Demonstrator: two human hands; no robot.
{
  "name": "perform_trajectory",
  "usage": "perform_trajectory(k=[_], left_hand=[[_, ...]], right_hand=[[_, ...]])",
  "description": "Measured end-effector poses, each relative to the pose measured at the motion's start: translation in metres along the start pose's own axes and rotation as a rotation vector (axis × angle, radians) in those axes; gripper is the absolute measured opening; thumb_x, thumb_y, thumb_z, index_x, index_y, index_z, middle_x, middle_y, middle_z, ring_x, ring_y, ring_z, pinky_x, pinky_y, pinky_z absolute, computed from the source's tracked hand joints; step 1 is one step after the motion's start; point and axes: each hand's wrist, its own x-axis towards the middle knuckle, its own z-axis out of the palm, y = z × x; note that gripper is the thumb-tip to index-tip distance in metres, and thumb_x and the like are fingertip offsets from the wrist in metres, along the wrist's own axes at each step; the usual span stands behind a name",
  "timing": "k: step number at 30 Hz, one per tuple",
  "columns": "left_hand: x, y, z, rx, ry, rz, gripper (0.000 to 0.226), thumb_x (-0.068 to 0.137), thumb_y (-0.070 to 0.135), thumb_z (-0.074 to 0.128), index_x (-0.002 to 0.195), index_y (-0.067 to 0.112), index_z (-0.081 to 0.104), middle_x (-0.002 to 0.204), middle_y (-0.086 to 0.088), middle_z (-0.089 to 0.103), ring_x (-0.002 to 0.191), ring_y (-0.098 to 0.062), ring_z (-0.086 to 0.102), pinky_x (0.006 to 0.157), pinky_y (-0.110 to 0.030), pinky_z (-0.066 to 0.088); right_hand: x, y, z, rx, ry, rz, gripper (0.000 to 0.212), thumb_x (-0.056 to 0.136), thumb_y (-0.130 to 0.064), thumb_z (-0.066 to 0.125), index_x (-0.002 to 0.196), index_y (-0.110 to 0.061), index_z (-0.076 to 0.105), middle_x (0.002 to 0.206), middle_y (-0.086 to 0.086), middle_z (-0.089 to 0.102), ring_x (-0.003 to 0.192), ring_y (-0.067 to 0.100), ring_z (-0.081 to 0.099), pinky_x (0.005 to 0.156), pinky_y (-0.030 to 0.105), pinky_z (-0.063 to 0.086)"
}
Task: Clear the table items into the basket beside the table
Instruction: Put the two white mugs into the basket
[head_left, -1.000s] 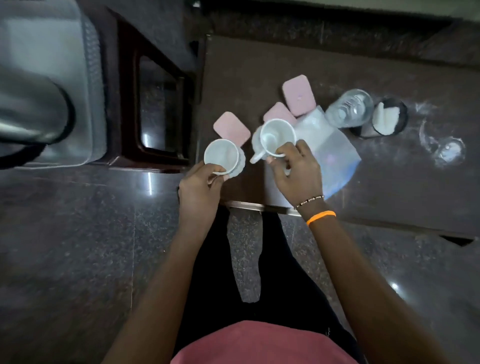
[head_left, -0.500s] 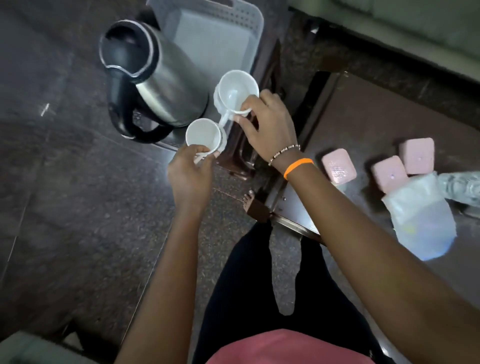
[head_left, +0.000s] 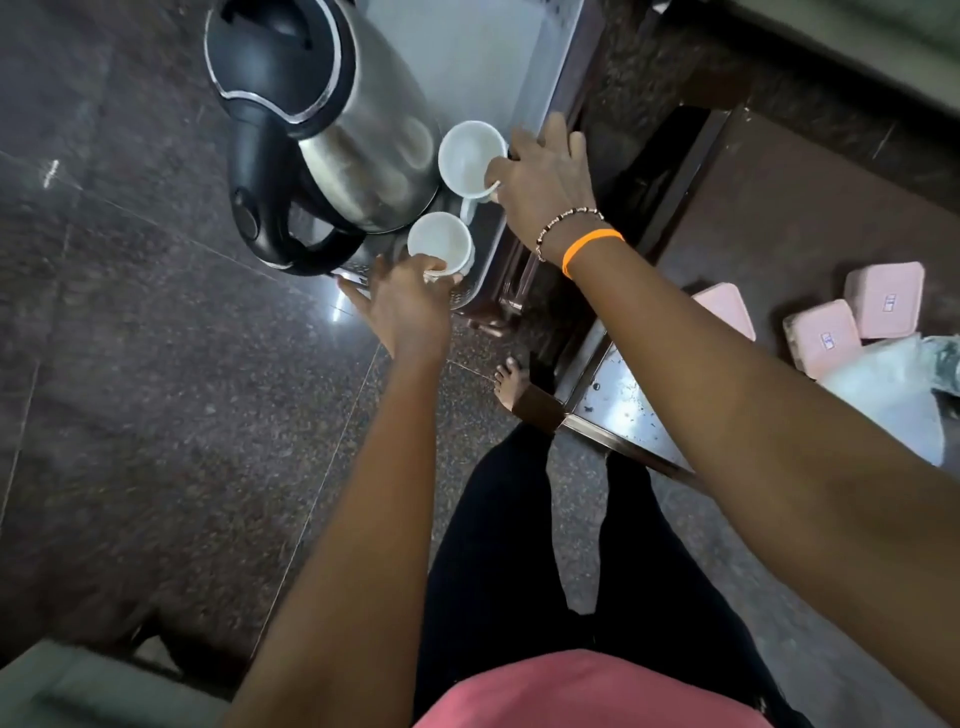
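Observation:
Two white cups are inside the grey basket (head_left: 524, 67), beside a steel kettle (head_left: 332, 124). My left hand (head_left: 410, 306) grips the near cup (head_left: 439, 241) by its rim at the basket's front corner. My right hand (head_left: 540, 182) holds the far cup (head_left: 470, 158) at its rim, low against the basket's right wall. Both cups are upright with their openings facing up. Three pink square boxes (head_left: 823, 335) and a clear plastic bag (head_left: 893, 389) lie on the dark table (head_left: 779, 218) at the right.
The basket sits on a dark wooden stand (head_left: 519, 291) between the table and the polished stone floor (head_left: 130, 364). The kettle fills the basket's left half. My legs and a bare foot (head_left: 511, 384) are below, by the table's corner.
Both hands carried the cups from the table leftward over to the basket and lowered them inside, next to the kettle. The view swung left with them.

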Motion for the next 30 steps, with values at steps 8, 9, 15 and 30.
perform_trajectory(k=[8,9,15,30], left_hand=[[-0.015,0.010,-0.001,0.021,-0.092,-0.006,0.040,0.087,0.024,0.055,0.126,0.022,0.050,0.153,-0.006,0.030,0.144,-0.032,0.011,0.113,-0.058,-0.008],[-0.022,0.014,-0.002,0.005,-0.037,-0.004,0.042,0.086,0.021,0.055,0.127,0.020,0.049,0.155,-0.006,0.025,0.144,-0.033,0.012,0.114,-0.057,-0.003],[-0.090,0.061,0.010,-0.119,0.243,0.244,0.029,0.077,0.016,0.054,0.106,0.018,0.061,0.118,-0.004,0.058,0.118,-0.029,0.046,0.113,-0.049,0.022],[-0.251,0.172,0.162,-0.123,-0.347,0.697,0.022,0.076,0.001,0.051,0.084,0.014,0.067,0.089,-0.005,0.068,0.083,-0.028,0.060,0.082,-0.038,0.046]], right_hand=[[-0.014,0.004,-0.013,0.092,-0.035,-0.012,0.037,0.090,-0.014,0.042,0.124,-0.021,0.054,0.129,0.006,0.056,0.123,0.035,0.037,0.096,0.045,0.031],[-0.026,0.008,-0.015,0.150,0.028,0.003,0.038,0.088,-0.014,0.042,0.123,-0.023,0.054,0.130,0.003,0.053,0.121,0.033,0.039,0.094,0.044,0.033],[-0.155,0.067,0.013,0.614,0.229,0.497,0.022,0.083,-0.005,0.048,0.098,-0.011,0.063,0.104,0.012,0.063,0.097,0.032,0.054,0.081,0.036,0.038],[-0.358,0.233,0.070,2.297,1.012,1.921,0.012,0.095,-0.015,0.050,0.087,-0.007,0.056,0.103,0.007,0.057,0.071,0.010,0.051,0.085,0.024,0.050]])
